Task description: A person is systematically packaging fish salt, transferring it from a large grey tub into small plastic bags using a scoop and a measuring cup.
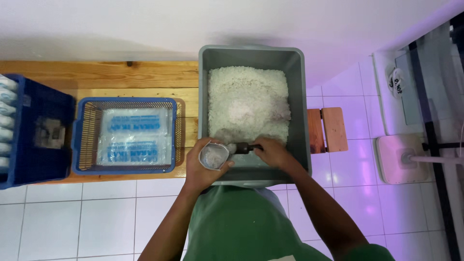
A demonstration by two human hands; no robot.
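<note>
Left hand (203,166) grips an open bag (214,156) at the grey tub's (302,121) 6 o'clock rim so the scoop (240,148), gripped by the right hand (272,152), tips white grains (247,104) straight in.

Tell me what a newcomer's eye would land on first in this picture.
First comes the big grey tub at centre, heaped with white grains. At its near edge the left hand holds a small clear bag open while the right hand grips a dark-handled scoop at its mouth. To the left, on the wooden bench, a blue basket holds filled flat bags.
</note>
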